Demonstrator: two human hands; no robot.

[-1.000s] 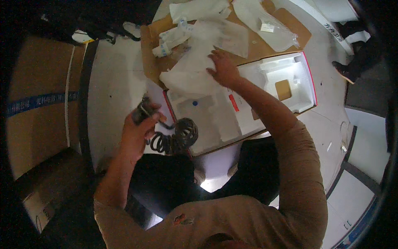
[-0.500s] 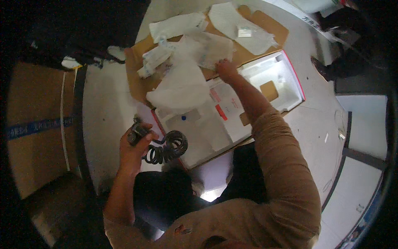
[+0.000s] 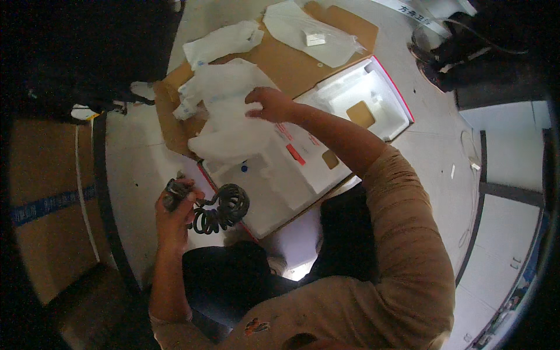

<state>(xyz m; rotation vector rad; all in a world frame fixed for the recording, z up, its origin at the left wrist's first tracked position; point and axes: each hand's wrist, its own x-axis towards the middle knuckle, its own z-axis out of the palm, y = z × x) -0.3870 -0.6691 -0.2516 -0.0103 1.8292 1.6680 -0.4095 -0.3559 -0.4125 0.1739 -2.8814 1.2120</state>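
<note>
A dark coiled cord (image 3: 221, 209), springy and ring-shaped, hangs from the left hand (image 3: 175, 213) at about 8 o'clock. That hand is closed around a small dark plug (image 3: 173, 192) at the cord's end. The coils lie just over the near corner of a white moulded foam tray (image 3: 291, 175), which sits in a flat box with a red rim (image 3: 402, 96). Brown cardboard (image 3: 291, 67) spreads beneath, toward 12 o'clock. A thin, crinkled white plastic bag (image 3: 227, 125) lies on the tray's left part; the right hand (image 3: 269, 104), fingers curled, grips its upper edge. A small red label (image 3: 295, 154) shows on the foam near centre. Another clear bag (image 3: 318, 35) holding a small white block lies at 12 o'clock. At 9 o'clock stands a brown carton (image 3: 49, 198) with a blue tape band.
</note>
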